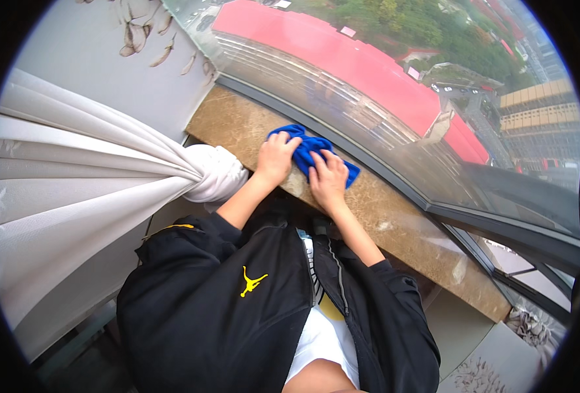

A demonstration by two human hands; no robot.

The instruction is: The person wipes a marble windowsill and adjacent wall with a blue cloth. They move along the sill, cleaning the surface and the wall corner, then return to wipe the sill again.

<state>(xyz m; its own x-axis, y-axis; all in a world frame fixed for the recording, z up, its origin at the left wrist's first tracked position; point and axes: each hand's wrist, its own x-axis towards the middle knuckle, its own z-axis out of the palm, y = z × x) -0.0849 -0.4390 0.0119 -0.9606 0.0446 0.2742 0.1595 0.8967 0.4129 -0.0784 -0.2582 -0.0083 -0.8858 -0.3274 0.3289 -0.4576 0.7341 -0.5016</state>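
A crumpled blue cloth [303,156] lies on the brown marble windowsill [398,228], close to the dark window frame. My left hand [276,156] presses on the cloth's left part with bent fingers. On its right part rests my right hand [329,179], its fingers curled over the fabric. Both palms face down, and the cloth is bunched between and beyond the hands. Parts of it are hidden under my fingers.
A gathered white curtain [98,162] hangs at the left, its knotted bundle [218,172] touching the sill's near edge. The window pane [280,69] rises along the far side in a grey frame [393,182]. An open window section [521,265] is at the right.
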